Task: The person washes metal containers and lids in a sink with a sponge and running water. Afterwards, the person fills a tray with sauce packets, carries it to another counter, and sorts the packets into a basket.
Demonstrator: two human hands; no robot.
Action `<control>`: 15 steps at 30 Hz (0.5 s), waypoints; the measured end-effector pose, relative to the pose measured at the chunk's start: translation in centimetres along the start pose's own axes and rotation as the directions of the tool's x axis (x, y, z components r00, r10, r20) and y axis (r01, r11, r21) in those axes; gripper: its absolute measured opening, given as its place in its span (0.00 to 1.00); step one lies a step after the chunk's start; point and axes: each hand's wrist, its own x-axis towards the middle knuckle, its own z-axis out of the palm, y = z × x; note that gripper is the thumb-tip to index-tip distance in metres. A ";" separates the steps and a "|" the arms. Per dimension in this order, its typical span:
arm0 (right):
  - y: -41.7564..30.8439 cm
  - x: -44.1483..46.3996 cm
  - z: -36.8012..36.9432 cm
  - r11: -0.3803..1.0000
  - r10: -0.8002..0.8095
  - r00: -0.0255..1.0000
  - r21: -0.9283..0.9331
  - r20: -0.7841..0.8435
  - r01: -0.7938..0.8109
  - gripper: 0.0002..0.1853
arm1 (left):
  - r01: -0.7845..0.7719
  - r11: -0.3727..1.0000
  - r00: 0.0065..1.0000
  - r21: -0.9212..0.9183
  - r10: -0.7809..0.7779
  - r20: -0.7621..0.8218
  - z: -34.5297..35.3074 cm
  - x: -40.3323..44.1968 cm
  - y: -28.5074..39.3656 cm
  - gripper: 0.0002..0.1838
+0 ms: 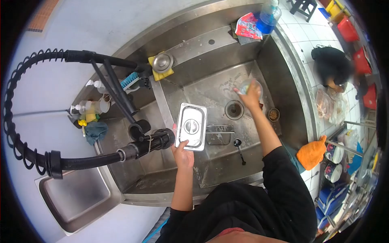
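Note:
My left hand (183, 154) grips a shiny stainless steel pan lid (192, 133) by its near edge, thumb on top. The lid is rectangular with a round recessed handle and is held over the sink divider, under the sprayer head. Over the right basin, my right hand (251, 96) is at a small translucent bowl (259, 87) with something greenish in it. Blur hides whether its fingers hold anything. Below it is the sink drain (234, 109). A small steel pan (219, 135) and a black-headed ladle-like utensil (240, 152) lie in the same basin.
A coiled black sprayer hose (30, 150) arches over the left basin. A round lid (163, 62) sits on a yellow sponge cloth at the back ledge. A blue-liquid bottle (268, 18) stands at the far corner. Another person (333, 67) crouches to the right. An orange cloth (311, 155) hangs nearby.

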 end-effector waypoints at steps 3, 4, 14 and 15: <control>-0.3 -0.2 0.1 0.997 -0.072 0.997 0.003 -0.039 0.072 0.27 | -0.025 1.000 1.000 -0.017 0.025 -0.016 -0.7 0.7 -0.5 0.41; -1.7 -1.1 -1.2 0.955 -0.074 0.986 0.295 0.150 0.027 0.27 | 0.003 1.000 0.994 -0.019 -0.005 -0.112 -0.8 0.7 -0.9 0.40; -18.7 -12.1 -2.4 0.632 -0.719 0.641 0.635 0.267 0.444 0.24 | 0.094 0.994 0.995 0.053 -0.093 -0.024 -0.9 -0.1 1.1 0.36; -19.0 -12.4 -2.5 0.631 -0.716 0.644 0.643 0.269 0.434 0.24 | 0.095 0.993 0.995 0.064 -0.093 -0.031 -1.2 -0.6 1.1 0.36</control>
